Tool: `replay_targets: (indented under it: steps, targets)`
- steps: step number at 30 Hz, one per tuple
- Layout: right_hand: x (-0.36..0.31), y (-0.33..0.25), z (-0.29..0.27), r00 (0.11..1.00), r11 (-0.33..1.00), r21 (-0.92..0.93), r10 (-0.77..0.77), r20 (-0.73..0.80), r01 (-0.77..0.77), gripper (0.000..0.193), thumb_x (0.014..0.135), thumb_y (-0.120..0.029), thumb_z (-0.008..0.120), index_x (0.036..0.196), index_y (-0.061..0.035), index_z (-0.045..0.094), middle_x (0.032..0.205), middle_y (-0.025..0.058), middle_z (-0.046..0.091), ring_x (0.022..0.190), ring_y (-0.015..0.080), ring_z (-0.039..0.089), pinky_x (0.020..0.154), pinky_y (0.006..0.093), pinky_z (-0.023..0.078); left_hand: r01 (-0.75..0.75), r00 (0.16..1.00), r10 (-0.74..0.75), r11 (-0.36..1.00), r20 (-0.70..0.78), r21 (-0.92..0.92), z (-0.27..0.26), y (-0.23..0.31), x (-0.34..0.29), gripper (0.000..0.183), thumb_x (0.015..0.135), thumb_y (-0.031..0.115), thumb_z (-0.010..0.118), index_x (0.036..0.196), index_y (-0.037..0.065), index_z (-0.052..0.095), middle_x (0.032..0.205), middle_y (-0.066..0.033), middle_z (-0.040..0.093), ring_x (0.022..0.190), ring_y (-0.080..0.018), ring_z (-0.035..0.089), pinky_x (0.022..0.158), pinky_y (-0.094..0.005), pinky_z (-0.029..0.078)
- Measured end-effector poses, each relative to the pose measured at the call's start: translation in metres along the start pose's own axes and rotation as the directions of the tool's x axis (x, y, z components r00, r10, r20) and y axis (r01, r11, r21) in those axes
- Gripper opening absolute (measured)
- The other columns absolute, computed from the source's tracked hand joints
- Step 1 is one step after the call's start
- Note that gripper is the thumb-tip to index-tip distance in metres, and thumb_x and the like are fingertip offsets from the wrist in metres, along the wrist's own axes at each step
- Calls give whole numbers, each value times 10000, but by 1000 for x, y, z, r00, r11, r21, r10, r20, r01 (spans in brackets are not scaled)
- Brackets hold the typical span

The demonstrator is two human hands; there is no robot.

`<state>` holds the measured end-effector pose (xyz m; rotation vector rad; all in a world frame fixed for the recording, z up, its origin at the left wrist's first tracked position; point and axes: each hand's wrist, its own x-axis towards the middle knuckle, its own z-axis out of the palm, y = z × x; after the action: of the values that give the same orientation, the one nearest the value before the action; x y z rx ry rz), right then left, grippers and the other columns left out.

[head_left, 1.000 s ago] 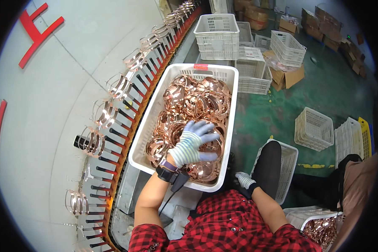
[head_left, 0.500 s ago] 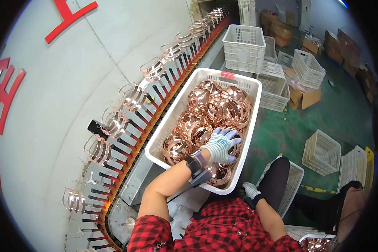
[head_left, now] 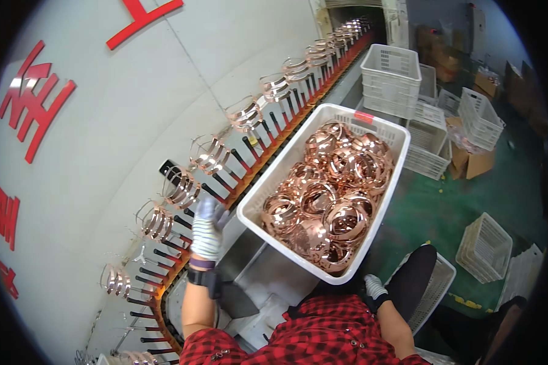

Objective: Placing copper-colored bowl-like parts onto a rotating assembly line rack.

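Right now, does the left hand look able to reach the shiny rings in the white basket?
Probably yes. The left hand looks empty and is beside the white basket. The basket's side stands between, but nothing covers the shiny rings, so going over the rim should suffice.

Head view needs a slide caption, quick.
Gloved left hand near the pegged conveyor, beside a crate of coppery bands.
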<state>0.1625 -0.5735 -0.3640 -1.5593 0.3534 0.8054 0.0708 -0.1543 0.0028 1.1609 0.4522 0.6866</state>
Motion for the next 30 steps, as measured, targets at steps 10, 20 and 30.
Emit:
replay_targets:
  steps: [10, 20, 30]
  targets:
    - [27, 12, -1, 994, 959, -266, -108, -10, 101, 348, 790, -250, 450, 1036, -30, 558, 958, 170, 585, 879, 290, 544, 793, 333, 409, 118, 924, -112, 993, -366, -6, -141, 80, 66, 289, 754, 304, 599, 938, 99, 510, 657, -32, 501, 509, -136, 487, 863, -424, 373]
    - [35, 23, -19, 999, 988, -146, -45, -4, 44, 326, 804, -254, 444, 1009, -32, 564, 856, 130, 591, 759, 239, 540, 708, 331, 423, -443, 889, 422, 698, 176, 563, 89, 130, 14, 416, 808, 7, 466, 1217, 29, 389, 953, -68, 541, 625, -61, 501, 520, -195, 438]
    - [2, -2, -5, 1000, 993, 118, -22, 8, 21, 275, 793, -217, 489, 980, -32, 570, 688, 57, 540, 573, 159, 475, 535, 305, 408, 276, 939, -250, 957, -235, 84, -60, 80, 176, 386, 789, 317, 544, 1083, 77, 478, 1049, -107, 516, 839, -290, 560, 700, -445, 460]
